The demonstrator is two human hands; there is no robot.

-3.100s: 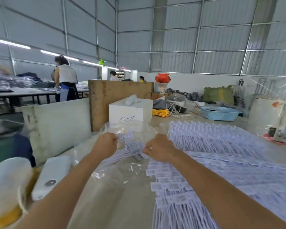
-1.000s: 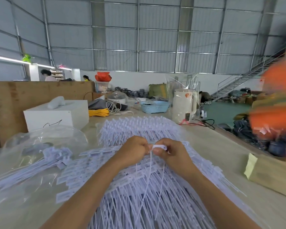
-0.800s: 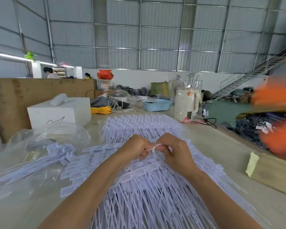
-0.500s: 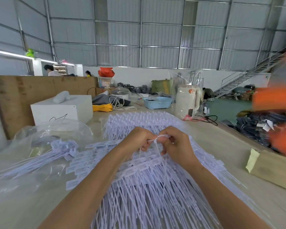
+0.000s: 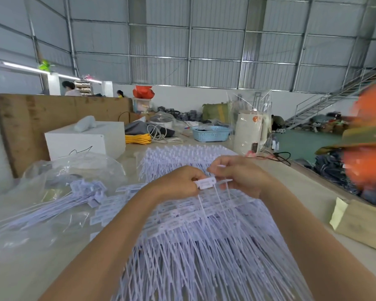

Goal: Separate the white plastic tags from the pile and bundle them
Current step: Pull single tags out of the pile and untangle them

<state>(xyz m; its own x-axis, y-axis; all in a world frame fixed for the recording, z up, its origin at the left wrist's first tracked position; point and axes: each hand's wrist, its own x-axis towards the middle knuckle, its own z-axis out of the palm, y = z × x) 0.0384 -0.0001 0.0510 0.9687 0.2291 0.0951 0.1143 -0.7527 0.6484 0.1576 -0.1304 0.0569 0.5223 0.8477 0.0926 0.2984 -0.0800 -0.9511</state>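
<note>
Both hands are raised just above the spread pile of white tags (image 5: 204,235): the left hand (image 5: 178,183) pinches the flat head of one lifted tag (image 5: 205,183), its thin tail trailing down onto the heap. The right hand (image 5: 239,174), fingers curled, nips thin strands beside it, apparently pulling them free of the tag.

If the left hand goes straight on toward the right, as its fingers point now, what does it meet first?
Most likely the right hand, just beside the left hand. Both pinch the same tag above the pile, so hardly any gap remains; exact depth is unclear.
</note>
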